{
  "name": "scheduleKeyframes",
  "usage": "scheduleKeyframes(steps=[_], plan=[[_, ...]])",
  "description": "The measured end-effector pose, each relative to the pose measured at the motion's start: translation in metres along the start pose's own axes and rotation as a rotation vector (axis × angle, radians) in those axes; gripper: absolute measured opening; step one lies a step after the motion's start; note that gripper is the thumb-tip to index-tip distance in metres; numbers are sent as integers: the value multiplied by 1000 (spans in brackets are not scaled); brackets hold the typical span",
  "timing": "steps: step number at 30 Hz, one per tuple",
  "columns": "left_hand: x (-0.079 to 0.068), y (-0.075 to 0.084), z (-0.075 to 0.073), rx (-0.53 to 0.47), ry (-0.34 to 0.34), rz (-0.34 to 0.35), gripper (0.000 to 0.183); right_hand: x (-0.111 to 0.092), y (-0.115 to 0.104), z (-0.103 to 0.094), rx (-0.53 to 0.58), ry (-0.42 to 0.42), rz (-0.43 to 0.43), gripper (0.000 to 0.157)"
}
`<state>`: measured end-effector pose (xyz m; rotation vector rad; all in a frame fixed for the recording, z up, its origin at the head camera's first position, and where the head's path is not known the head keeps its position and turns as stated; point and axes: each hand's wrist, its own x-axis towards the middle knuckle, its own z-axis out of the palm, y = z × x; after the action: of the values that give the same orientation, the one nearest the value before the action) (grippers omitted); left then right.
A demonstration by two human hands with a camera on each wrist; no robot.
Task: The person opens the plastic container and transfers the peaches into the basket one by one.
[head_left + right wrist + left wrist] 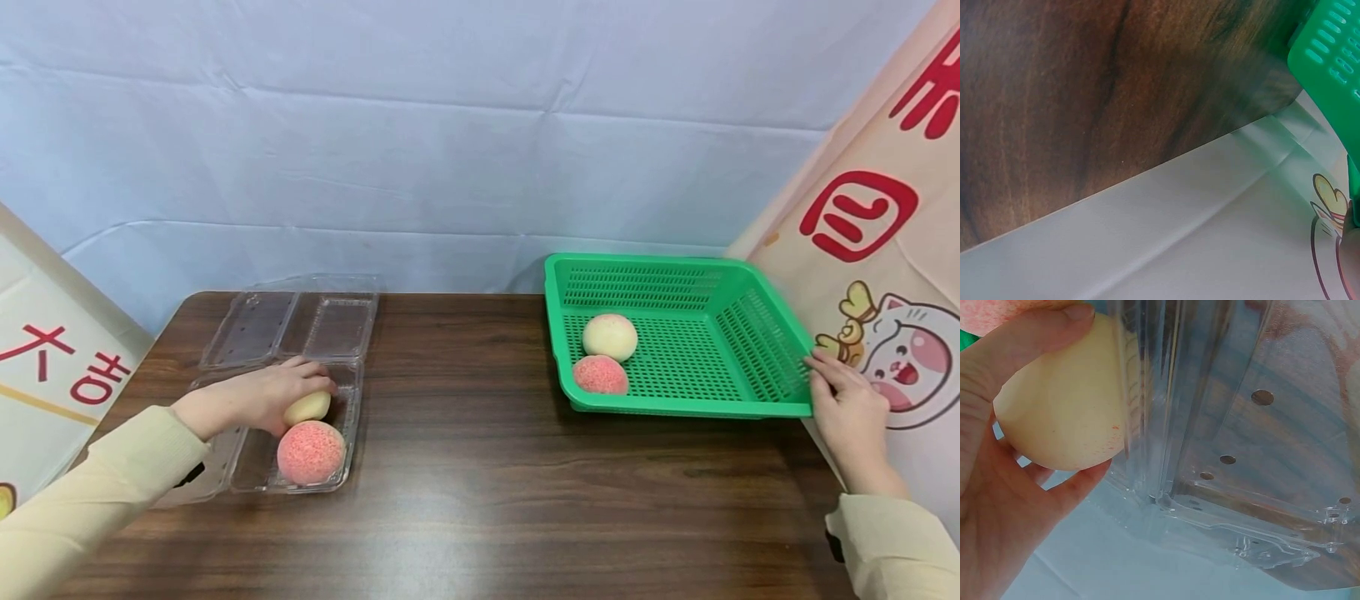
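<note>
My left hand grips a pale yellow peach at the clear plastic clamshell box on the left. In the left wrist view, thumb and fingers wrap around that peach, beside a clear wall of the box. Just in front of it, a pink speckled peach sits in the box's near right part. On the right, my right hand holds the rim of a green plastic basket. Inside, at its left end, lie a cream peach and a pink peach.
The dark wooden table carries both containers, with bare wood between them. Behind it hangs a pale cloth. Printed sheets stand at the right and left sides. The box's ribbed lid lies folded back toward the cloth.
</note>
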<state>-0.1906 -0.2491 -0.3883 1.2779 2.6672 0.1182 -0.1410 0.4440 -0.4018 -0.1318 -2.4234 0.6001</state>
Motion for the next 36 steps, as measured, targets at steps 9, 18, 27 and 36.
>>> scheduleKeyframes(steps=[9,18,27,36], plan=[[0,1,-5,-15,-10,0,72,1,1,1,2,12,-2,31],[1,3,-13,0,-5,1,70,1,2,1,-10,17,4,31],[3,4,-18,17,-10,0,70,1,1,1,-6,14,3,31],[4,6,-22,59,3,2,69,-1,1,0,-14,-8,20,32]])
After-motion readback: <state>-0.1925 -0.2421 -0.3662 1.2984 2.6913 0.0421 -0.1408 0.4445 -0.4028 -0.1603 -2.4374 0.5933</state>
